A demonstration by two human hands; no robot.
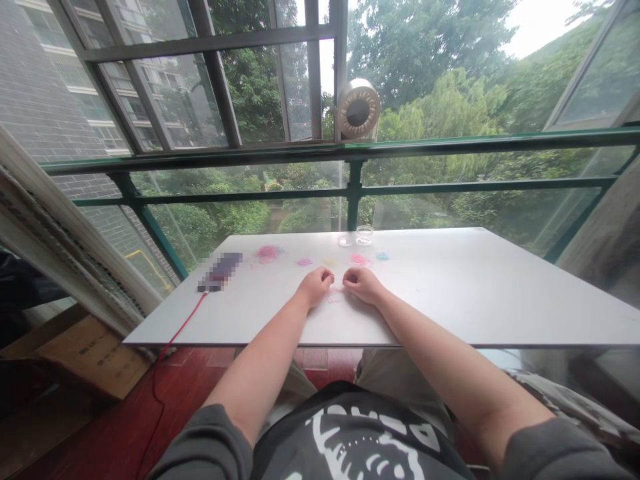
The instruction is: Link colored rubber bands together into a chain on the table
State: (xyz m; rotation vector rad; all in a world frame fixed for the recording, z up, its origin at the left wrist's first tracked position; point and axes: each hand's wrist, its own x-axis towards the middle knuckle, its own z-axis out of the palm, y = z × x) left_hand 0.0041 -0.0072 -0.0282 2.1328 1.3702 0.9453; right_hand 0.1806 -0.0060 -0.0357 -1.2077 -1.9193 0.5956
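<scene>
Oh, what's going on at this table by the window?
A person holds their left hand and right hand close together over a white table, fingers curled; whether they grip anything is too small to tell. Thin pink pieces lie between them. Beyond are small coloured piles and clear dishes.

Beyond the far edge of the white desk [500, 287] runs a dark green railing [450, 144], with metal-framed windows [177, 93] rising behind it to the left and, outside, leafy trees [430, 73], a grey brick wall [45, 93] and a patch of bright sky [543, 27]. A pale curtain [70, 240] hangs slantwise past the desk's left edge, above a brown cardboard box [95, 350], and greyish fabric [595, 213] hangs off its right edge. Daylight leaves a soft sheen on the desktop, while glossy reddish flooring [113, 433] shows below the near-left corner.
</scene>
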